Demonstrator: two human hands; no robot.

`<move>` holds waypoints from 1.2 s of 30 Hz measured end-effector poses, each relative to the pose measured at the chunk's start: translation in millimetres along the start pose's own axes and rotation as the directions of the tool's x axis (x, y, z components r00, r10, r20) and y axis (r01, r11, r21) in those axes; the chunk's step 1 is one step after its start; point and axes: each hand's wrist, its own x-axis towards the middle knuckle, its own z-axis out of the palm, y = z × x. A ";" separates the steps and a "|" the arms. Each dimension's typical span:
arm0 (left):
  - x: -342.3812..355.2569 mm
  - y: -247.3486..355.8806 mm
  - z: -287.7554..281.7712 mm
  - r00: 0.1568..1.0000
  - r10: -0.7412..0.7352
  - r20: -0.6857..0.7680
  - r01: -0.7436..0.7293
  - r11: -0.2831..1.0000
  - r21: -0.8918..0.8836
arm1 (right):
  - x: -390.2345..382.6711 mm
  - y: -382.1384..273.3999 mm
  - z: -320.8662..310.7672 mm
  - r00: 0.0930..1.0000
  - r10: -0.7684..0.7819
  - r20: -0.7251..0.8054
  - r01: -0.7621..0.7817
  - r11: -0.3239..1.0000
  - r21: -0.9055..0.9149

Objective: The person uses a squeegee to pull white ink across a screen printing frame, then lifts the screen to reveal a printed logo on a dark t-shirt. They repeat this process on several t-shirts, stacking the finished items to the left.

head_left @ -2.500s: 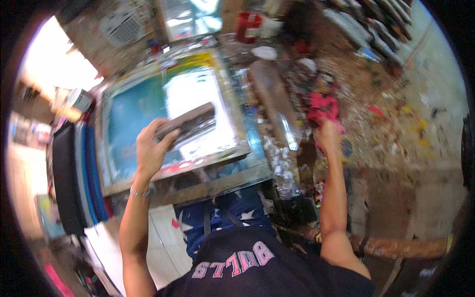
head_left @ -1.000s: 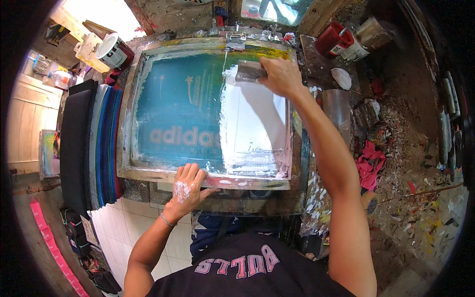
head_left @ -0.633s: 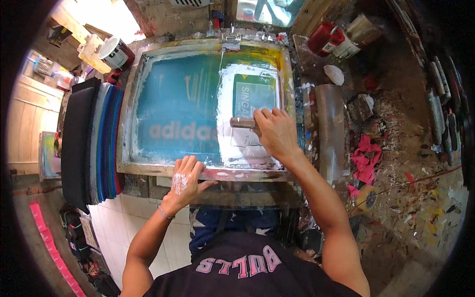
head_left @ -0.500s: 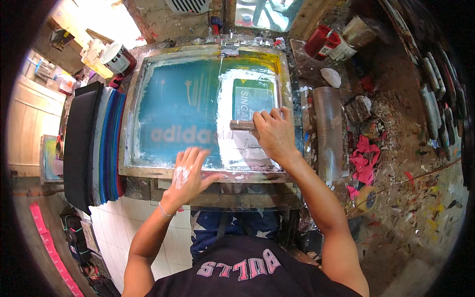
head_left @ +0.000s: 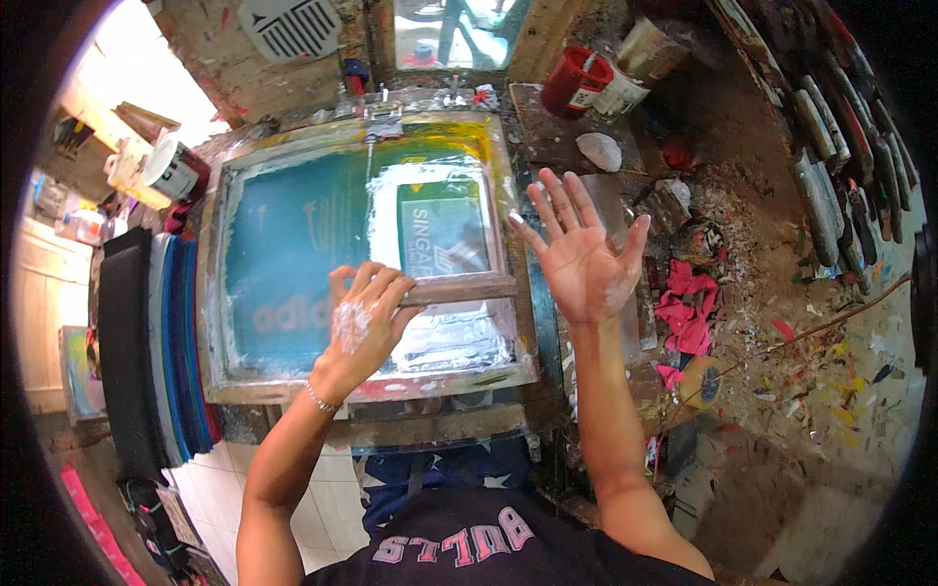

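A wood-framed printing screen with teal mesh lies on the bench before me. White ink surrounds a rectangular stencil window on its right side and pools below it. Across that part rests a brown squeegee. My left hand, smeared white on its back, has its fingers curled at the squeegee's left end. Off to the right of the frame, my right hand is raised with palm up and fingers spread, holding nothing. White ink marks a fingertip of it.
Stacked dark and blue fabric pieces stand left of the screen, with an ink tub behind them. Toward the back right are a red tub and a white lump. A pink rag lies at right; several squeegees line the far right.
My right hand has let go of the squeegee and moved right, turning palm up. My left hand has come onto the squeegee's left end. The whole view has shifted.
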 end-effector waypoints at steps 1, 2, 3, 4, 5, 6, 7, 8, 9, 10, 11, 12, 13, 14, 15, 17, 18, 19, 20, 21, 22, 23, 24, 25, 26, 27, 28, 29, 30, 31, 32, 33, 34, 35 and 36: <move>0.2 1.6 -1.7 1.000 -0.008 0.020 0.008 1.000 -0.006 | -0.7 -3.4 -2.9 1.000 0.016 -0.015 -0.015 0.999 0.047; 1.4 3.1 -2.4 1.000 -0.006 0.020 0.006 1.000 -0.027 | -3.5 -6.7 -5.1 0.998 0.043 -0.053 -0.039 0.996 0.075; 1.0 4.5 -3.7 0.999 -0.014 0.035 0.016 0.999 -0.040 | -6.4 -11.7 -7.2 0.997 0.054 -0.054 -0.049 0.994 0.100; -0.2 5.4 -5.0 0.999 -0.028 0.041 0.030 0.999 -0.045 | -10.8 -18.0 -8.5 0.999 0.024 -0.035 -0.021 0.996 0.083; -2.4 6.4 -5.3 0.999 -0.017 0.036 0.018 0.999 -0.028 | -17.5 -26.8 -9.9 0.999 0.020 -0.042 -0.017 0.996 0.082; -6.7 7.4 -5.9 0.998 -0.024 0.066 0.027 0.999 -0.036 | -28.4 -40.3 -10.0 0.998 -0.002 -0.058 0.007 0.996 0.092; -10.5 7.6 -5.1 0.997 -0.022 0.069 0.025 0.999 -0.040 | -38.2 -54.1 -11.0 0.994 -0.089 -0.070 0.090 0.996 0.006; -15.5 7.5 -4.0 0.996 -0.031 0.078 0.035 0.998 -0.050 | -46.8 -71.1 -14.6 0.984 -0.167 -0.057 0.164 0.985 -0.056; -20.2 7.3 -2.2 0.994 -0.045 0.100 0.053 0.996 -0.073 | -61.0 -87.7 -17.7 0.964 -0.245 -0.105 0.229 0.962 -0.146; -24.6 6.9 0.1 0.995 -0.037 0.095 0.043 0.997 -0.067 | -71.4 -103.7 -24.5 0.951 -0.290 -0.108 0.263 0.941 -0.214; -28.3 6.5 2.1 0.995 -0.030 0.094 0.036 0.997 -0.064 | -80.0 -119.0 -32.4 0.948 -0.313 -0.055 0.297 0.935 -0.193; -31.0 6.3 3.9 0.993 -0.021 0.115 0.028 0.998 -0.058 | -89.5 -130.8 -41.1 0.917 -0.371 -0.146 0.295 0.878 -0.377; -33.1 6.4 4.9 0.991 -0.042 0.130 0.051 0.996 -0.071 | -99.2 -141.6 -48.5 0.883 -0.423 -0.202 0.277 0.818 -0.503; -34.0 6.4 5.2 0.992 -0.055 0.116 0.063 0.996 -0.064 | -107.1 -153.3 -54.7 0.832 -0.497 -0.248 0.256 0.740 -0.622; -34.4 6.9 4.7 0.990 -0.062 0.123 0.070 0.996 -0.059 | -113.5 -162.7 -62.7 0.932 -0.348 -0.106 0.271 0.859 -0.435; -33.4 8.2 2.9 0.981 -0.106 0.164 0.117 0.992 -0.057 | -132.8 -173.8 -77.8 0.827 -0.493 -0.270 0.062 0.558 -0.828; -31.7 7.8 2.4 0.988 -0.090 0.124 0.100 0.992 -0.078 | -141.5 -180.2 -82.8 0.786 -0.560 -0.261 -0.016 0.403 -0.915; -29.3 8.1 2.1 0.994 -0.058 0.095 0.062 0.997 -0.037 | -149.1 -183.8 -90.2 0.708 -0.654 -0.266 -0.104 0.276 -0.956; -25.4 7.2 4.1 0.997 -0.042 0.070 0.043 0.999 -0.023 | -155.2 -187.5 -97.1 0.632 -0.724 -0.275 -0.160 0.226 -0.961; -22.8 8.1 4.4 0.998 -0.029 0.059 0.029 1.000 0.003 | -159.7 -193.5 -101.4 0.567 -0.795 -0.217 -0.371 -0.011 -0.929; -19.9 8.3 4.7 0.998 -0.032 0.054 0.036 0.997 -0.062 | -164.9 -197.9 -103.3 0.561 -0.813 -0.153 -0.522 -0.205 -0.828; -18.9 9.1 4.0 0.997 -0.041 0.065 0.043 0.999 -0.029 | -167.0 -200.7 -105.5 0.632 -0.768 -0.098 -0.457 -0.269 -0.848; -17.0 9.4 2.6 0.996 -0.035 0.086 0.039 0.998 -0.041 | -168.1 -202.4 -105.2 0.676 -0.732 -0.084 -0.407 -0.276 -0.871; -16.6 9.5 1.4 0.994 -0.044 0.099 0.048 0.998 -0.034 | -167.3 -202.6 -106.1 0.645 -0.750 -0.148 -0.533 -0.302 -0.790; -15.2 9.2 -0.3 0.988 -0.079 0.133 0.081 0.997 -0.007 | -165.4 -202.0 -106.1 0.634 -0.744 -0.209 -0.624 -0.334 -0.706; -14.8 9.1 -1.3 0.989 -0.069 0.131 0.073 0.997 -0.029 | -161.9 -200.1 -108.4 0.635 -0.737 -0.231 -0.674 -0.382 -0.632; -13.9 8.9 -2.3 0.990 -0.057 0.128 0.061 0.998 -0.025 | -159.1 -198.4 -110.8 0.635 -0.730 -0.253 -0.714 -0.430 -0.553; -13.3 8.8 -2.5 0.989 -0.066 0.129 0.068 0.998 -0.014 | -155.1 -196.2 -116.0 0.653 -0.721 -0.232 -0.718 -0.493 -0.491; -12.4 8.7 -2.2 0.994 -0.039 0.106 0.041 0.999 -0.013 | -152.5 -194.8 -122.2 0.706 -0.686 -0.178 -0.674 -0.572 -0.468; -11.8 8.5 -2.2 0.991 -0.042 0.130 0.044 0.999 -0.011 | -148.8 -193.4 -131.2 0.733 -0.666 -0.135 -0.663 -0.658 -0.356; -11.6 8.5 -0.5 0.990 -0.024 0.136 0.026 1.000 -0.011 | -151.4 -194.8 -138.2 0.693 -0.704 -0.155 -0.708 -0.623 -0.333; -12.4 7.9 -2.3 0.990 -0.029 0.138 0.027 0.999 0.017 | -153.1 -196.0 -147.3 0.653 -0.718 -0.239 -0.751 -0.575 -0.325; -13.7 8.5 -1.3 0.993 -0.005 0.115 0.003 1.000 0.018 | -154.4 -199.9 -156.7 0.644 -0.697 -0.315 -0.764 -0.563 -0.315; -15.1 8.1 -4.3 0.988 -0.017 0.156 0.019 1.000 -0.013 | -155.4 -204.3 -167.1 0.723 -0.643 -0.254 -0.685 -0.617 -0.388; -17.0 9.5 -3.9 0.994 0.000 0.110 0.006 0.999 -0.054 | -160.1 -210.5 -175.8 0.808 -0.564 -0.169 -0.574 -0.691 -0.439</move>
